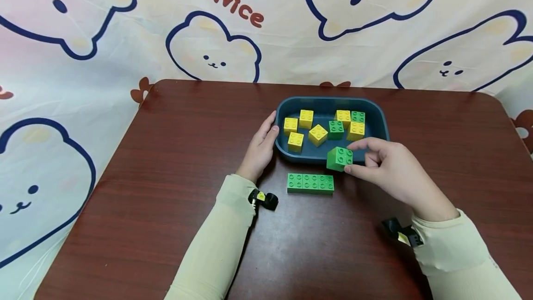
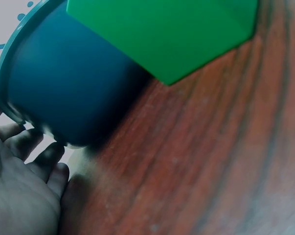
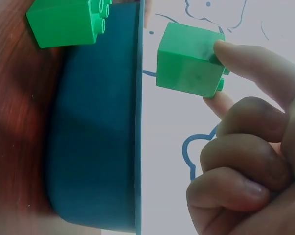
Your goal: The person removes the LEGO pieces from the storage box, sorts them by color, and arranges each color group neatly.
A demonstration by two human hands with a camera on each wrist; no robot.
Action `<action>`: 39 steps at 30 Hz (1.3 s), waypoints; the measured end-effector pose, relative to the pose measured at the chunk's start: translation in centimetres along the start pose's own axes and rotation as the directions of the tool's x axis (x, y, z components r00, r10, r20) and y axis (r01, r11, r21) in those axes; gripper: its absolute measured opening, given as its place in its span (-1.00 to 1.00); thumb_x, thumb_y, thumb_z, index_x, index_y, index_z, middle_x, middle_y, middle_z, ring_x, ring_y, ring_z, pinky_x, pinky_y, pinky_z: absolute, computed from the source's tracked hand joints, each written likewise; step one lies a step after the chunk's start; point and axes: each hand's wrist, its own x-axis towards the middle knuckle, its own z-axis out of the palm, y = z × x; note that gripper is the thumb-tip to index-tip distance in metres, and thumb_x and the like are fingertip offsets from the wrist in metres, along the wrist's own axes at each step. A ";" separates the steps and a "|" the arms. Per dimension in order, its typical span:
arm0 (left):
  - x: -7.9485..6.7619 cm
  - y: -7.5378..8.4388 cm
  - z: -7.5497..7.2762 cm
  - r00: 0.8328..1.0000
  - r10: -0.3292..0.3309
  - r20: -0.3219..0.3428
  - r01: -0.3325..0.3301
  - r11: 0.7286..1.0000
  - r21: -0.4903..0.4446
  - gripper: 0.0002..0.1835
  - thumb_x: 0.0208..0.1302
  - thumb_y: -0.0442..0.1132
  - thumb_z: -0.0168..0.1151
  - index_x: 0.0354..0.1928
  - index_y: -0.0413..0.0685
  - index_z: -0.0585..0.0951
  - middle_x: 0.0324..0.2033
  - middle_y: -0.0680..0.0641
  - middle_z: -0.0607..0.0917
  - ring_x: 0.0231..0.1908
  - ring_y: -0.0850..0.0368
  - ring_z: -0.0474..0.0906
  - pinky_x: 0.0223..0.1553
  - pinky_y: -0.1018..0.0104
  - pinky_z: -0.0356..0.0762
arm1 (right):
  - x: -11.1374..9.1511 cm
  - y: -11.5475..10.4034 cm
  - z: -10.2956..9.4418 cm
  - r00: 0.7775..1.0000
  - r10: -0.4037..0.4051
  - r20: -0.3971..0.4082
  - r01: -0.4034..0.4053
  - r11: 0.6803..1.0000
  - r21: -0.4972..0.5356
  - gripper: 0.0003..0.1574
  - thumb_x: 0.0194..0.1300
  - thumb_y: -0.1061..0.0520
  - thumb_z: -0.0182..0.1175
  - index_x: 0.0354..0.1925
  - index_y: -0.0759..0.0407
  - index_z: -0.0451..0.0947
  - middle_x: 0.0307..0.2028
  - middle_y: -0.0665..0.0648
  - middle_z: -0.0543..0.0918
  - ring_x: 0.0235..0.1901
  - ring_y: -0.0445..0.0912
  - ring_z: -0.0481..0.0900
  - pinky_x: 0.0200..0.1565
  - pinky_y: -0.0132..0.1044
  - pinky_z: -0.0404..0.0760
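Note:
My right hand pinches a green toy building brick between thumb and index finger, over the near rim of a dark blue tray. In the right wrist view that brick is tilted, its studs facing the hand, the other fingers curled beneath. At the tray's left end is my left hand. Its extended fingers lie against the outer wall in the left wrist view. Three green bricks stand side by side in a row on the table, just in front of the tray.
Inside the tray lie several yellow bricks and two green bricks. The brown wooden table meets a printed cloth at its back edge. A black wrist device is strapped to the left sleeve.

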 end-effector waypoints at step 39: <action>-0.1 -0.2 0.0 1.000 0.007 -0.014 -0.007 1.000 -0.005 -0.46 0.61 0.03 -0.10 0.55 0.29 0.22 0.48 0.22 0.24 0.47 0.28 0.06 0.47 0.09 0.03 | 0.0 3.3 1.4 0.968 -0.003 0.251 0.021 0.998 -0.067 -0.55 0.16 0.03 0.50 -0.03 0.11 0.60 -0.52 -0.09 0.57 -0.50 -0.13 0.49 -0.45 -0.29 0.47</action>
